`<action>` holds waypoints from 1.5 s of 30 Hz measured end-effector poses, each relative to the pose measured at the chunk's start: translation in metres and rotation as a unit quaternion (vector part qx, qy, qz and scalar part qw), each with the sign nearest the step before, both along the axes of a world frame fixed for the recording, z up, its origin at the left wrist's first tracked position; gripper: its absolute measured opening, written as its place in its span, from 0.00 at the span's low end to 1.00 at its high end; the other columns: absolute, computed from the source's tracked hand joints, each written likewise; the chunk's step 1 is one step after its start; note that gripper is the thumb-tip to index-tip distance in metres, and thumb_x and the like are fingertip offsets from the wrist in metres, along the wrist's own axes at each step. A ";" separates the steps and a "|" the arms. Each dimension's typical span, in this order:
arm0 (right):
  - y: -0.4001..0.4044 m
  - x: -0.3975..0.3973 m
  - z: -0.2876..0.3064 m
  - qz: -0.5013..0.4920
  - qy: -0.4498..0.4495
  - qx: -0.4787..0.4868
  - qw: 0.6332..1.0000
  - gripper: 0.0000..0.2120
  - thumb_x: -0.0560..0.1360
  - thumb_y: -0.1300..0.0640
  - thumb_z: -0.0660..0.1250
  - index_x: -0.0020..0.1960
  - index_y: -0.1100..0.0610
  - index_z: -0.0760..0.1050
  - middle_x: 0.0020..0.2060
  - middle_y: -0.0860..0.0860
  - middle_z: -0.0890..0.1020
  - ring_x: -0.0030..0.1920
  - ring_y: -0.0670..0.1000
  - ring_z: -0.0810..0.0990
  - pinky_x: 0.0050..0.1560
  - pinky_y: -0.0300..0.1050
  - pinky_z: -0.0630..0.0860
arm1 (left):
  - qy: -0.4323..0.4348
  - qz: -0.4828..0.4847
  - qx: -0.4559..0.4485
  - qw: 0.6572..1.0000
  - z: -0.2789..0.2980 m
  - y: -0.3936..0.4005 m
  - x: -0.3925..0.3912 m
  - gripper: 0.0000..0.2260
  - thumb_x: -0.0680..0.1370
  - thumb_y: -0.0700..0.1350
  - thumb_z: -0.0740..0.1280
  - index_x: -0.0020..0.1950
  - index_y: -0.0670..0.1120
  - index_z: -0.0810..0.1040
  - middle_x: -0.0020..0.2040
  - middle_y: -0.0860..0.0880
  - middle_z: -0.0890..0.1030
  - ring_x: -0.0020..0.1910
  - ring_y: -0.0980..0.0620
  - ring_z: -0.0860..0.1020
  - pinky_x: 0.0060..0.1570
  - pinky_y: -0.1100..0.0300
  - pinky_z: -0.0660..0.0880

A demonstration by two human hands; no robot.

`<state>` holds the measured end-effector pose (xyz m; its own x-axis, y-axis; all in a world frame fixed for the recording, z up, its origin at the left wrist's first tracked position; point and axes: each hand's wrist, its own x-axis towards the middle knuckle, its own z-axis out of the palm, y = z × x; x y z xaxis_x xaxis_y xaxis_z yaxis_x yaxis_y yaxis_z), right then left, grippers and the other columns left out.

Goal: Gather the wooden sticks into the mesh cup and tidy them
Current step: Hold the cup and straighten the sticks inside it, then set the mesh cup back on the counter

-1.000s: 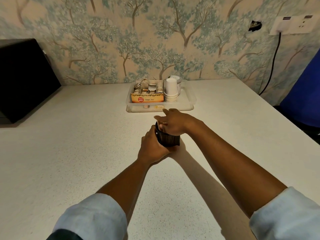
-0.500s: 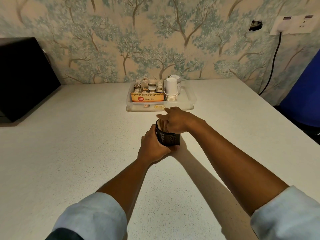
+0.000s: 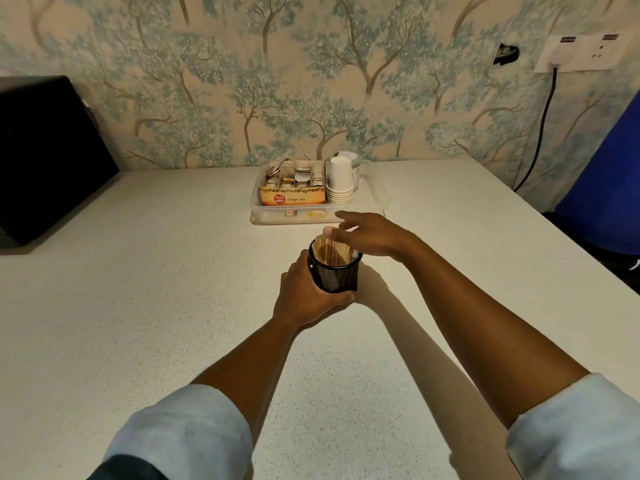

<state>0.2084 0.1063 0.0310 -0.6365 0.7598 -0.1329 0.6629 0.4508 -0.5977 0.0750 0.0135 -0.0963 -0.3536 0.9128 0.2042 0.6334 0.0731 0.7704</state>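
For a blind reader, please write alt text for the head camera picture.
A left hand grips a black mesh cup full of wooden sticks on a white table, the open right hand just above them. Behind stands a clear tray.

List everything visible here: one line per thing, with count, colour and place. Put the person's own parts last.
mesh cup: one, black, table centre, in the left hand's grip
wooden sticks: a bundle, pale wood, upright in the cup
tray: one, clear plastic, behind the cup
tea box: one, orange, in the tray
paper cups: one stack, white, in the tray
table: one, speckled white
black appliance: one, far left
cable: one, black, on the right wall
left hand: grips the cup
right hand: fingers spread above the sticks
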 end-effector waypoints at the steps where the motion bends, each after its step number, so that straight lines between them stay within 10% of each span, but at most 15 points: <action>1: -0.001 0.003 -0.003 -0.011 0.025 -0.027 0.999 0.37 0.73 0.32 0.62 0.76 0.47 0.60 0.72 0.50 0.71 0.70 0.55 0.70 0.67 0.54 0.69 | -0.003 -0.001 0.001 1.000 0.001 0.000 0.000 0.49 0.56 0.73 0.76 0.72 0.58 0.62 0.68 0.55 0.76 0.63 0.52 0.75 0.59 0.59 0.77; 13: -0.008 0.019 -0.043 -0.012 0.168 -0.093 0.981 0.47 0.57 0.40 0.81 0.70 0.48 0.65 0.59 0.42 0.73 0.59 0.45 0.73 0.48 0.32 0.72 | -0.003 -0.010 0.030 0.999 0.000 -0.002 -0.001 0.49 0.58 0.68 0.80 0.73 0.55 0.65 0.65 0.53 0.78 0.61 0.51 0.78 0.60 0.50 0.79; 19: -0.016 0.020 -0.057 -0.005 0.206 -0.079 0.975 0.34 0.54 0.42 0.83 0.54 0.34 0.68 0.47 0.24 0.75 0.51 0.27 0.75 0.39 0.20 0.71 | -0.009 -0.012 0.043 0.999 0.004 -0.004 0.001 0.47 0.58 0.67 0.79 0.73 0.57 0.65 0.65 0.55 0.78 0.61 0.53 0.78 0.60 0.52 0.79; 34: 0.002 0.013 -0.065 -0.082 0.279 -0.028 0.956 0.42 0.58 0.43 0.81 0.66 0.47 0.66 0.53 0.35 0.73 0.54 0.37 0.73 0.43 0.25 0.68 | 0.071 0.019 0.044 0.996 -0.003 0.001 0.001 0.35 0.61 0.70 0.74 0.64 0.62 0.69 0.50 0.67 0.75 0.49 0.65 0.75 0.48 0.69 0.73; 38: 0.018 0.010 -0.053 -0.105 0.300 -0.015 0.948 0.42 0.59 0.45 0.81 0.67 0.49 0.66 0.49 0.31 0.72 0.48 0.33 0.72 0.38 0.24 0.69 | 0.138 0.014 0.017 0.990 -0.011 0.008 0.000 0.34 0.71 0.73 0.65 0.70 0.54 0.71 0.65 0.54 0.78 0.65 0.52 0.74 0.65 0.49 0.74; 45: 0.051 -0.002 -0.029 -0.158 0.375 0.024 0.913 0.27 0.57 0.53 0.82 0.50 0.40 0.73 0.45 0.34 0.77 0.47 0.30 0.78 0.40 0.24 0.74 | 0.233 0.010 -0.129 0.964 -0.020 0.015 0.002 0.42 0.75 0.76 0.47 0.82 0.52 0.51 0.83 0.50 0.48 0.82 0.49 0.46 0.79 0.49 0.41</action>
